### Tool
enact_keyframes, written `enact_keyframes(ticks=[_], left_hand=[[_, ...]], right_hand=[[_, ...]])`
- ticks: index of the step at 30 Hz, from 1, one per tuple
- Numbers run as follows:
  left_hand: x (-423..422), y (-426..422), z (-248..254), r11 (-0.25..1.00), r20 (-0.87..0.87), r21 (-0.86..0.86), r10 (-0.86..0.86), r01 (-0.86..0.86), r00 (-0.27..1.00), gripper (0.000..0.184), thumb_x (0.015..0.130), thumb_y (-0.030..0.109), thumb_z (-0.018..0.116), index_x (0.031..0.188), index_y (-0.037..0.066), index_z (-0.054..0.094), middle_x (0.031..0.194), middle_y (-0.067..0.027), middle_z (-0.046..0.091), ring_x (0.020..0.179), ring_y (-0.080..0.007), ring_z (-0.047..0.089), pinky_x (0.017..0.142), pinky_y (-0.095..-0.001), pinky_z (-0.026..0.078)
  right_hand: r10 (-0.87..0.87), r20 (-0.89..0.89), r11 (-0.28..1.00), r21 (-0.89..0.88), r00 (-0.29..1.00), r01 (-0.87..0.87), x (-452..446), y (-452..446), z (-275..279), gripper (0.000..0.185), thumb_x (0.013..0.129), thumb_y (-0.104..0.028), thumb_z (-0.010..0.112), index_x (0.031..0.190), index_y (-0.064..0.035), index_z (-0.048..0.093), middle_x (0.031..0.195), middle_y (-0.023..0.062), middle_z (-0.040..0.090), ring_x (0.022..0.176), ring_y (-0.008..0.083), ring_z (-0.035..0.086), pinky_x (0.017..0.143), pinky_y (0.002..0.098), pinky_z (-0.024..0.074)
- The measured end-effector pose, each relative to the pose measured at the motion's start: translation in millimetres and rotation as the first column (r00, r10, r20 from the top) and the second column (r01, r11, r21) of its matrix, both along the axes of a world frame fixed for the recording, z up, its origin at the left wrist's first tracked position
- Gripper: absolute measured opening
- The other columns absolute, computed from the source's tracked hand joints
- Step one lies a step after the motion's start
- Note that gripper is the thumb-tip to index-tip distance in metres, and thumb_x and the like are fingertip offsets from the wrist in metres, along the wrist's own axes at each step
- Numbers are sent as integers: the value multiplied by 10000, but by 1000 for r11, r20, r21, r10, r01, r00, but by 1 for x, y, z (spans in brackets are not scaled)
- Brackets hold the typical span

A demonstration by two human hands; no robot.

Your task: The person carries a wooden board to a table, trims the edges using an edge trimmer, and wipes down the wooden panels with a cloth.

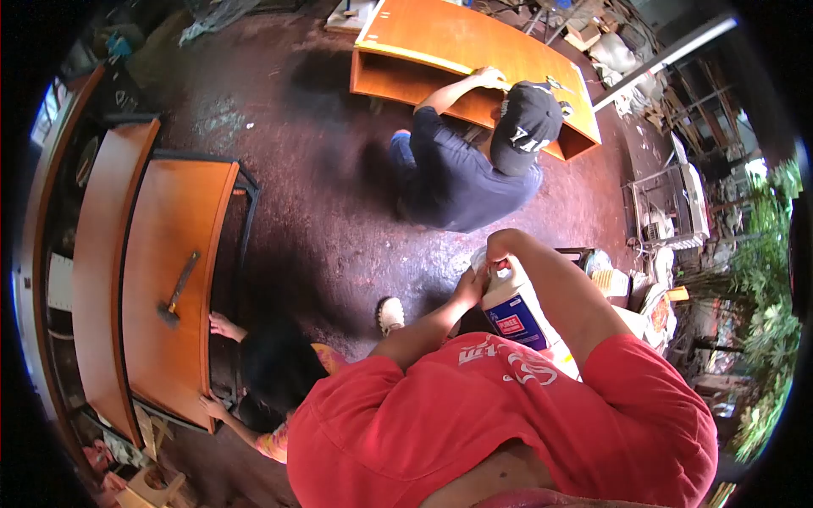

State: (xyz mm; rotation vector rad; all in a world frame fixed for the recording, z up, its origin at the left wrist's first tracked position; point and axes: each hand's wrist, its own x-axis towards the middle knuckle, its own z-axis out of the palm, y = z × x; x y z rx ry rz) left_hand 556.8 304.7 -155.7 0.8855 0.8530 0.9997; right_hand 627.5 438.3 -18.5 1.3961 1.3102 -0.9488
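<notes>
A white plastic jug (518, 305) with a blue and red label is held in front of my red shirt. My right hand (503, 245) is closed at the jug's top, by its handle. Beside the jug's neck, my left hand (471, 286) has its fingers closed around something small and pale or clear, partly hidden by the fingers. I cannot make out what that is.
Ahead, a person in a dark cap (525, 127) crouches at an orange wooden cabinet (474, 34). At left, another person's hands (222, 326) touch a wooden table (169, 356) bearing a hammer (178, 292). A metal-framed stand (669, 203) and clutter are at right.
</notes>
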Motion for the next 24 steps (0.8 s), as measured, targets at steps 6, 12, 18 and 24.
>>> enact_keyframes(ticks=[6,12,18,24], left_hand=[[4,33,65,935,-321,331,-17,129,947,386,1003,294,381,1173,1,565,1050,-220,634,972,-340,617,854,-385,463],[89,78,61,898,-331,365,-122,246,936,424,1000,327,407,1030,-54,590,929,-227,658,910,-344,639,778,-423,480],[194,128,92,965,-43,30,-258,259,965,451,1012,390,400,812,27,575,607,52,480,535,-51,414,466,-250,336],[289,166,67,904,-331,-77,-421,420,845,330,1002,268,423,1039,-11,595,811,-46,619,680,-136,589,582,-271,459]], right_hand=[[-217,-329,912,267,919,311,69,-39,48,236,818,-206,597,758,8,677,628,88,632,508,188,599,517,354,517],[-324,-622,567,475,713,673,170,-119,79,310,844,-270,631,965,15,653,725,107,656,656,189,636,608,336,516],[-298,-820,-47,523,488,851,285,-175,40,297,870,-262,641,1013,-4,614,868,136,648,825,195,613,738,333,492],[-139,-989,-652,59,-43,756,458,-162,13,189,916,-163,597,1029,-12,581,734,16,572,611,83,521,526,250,427]])
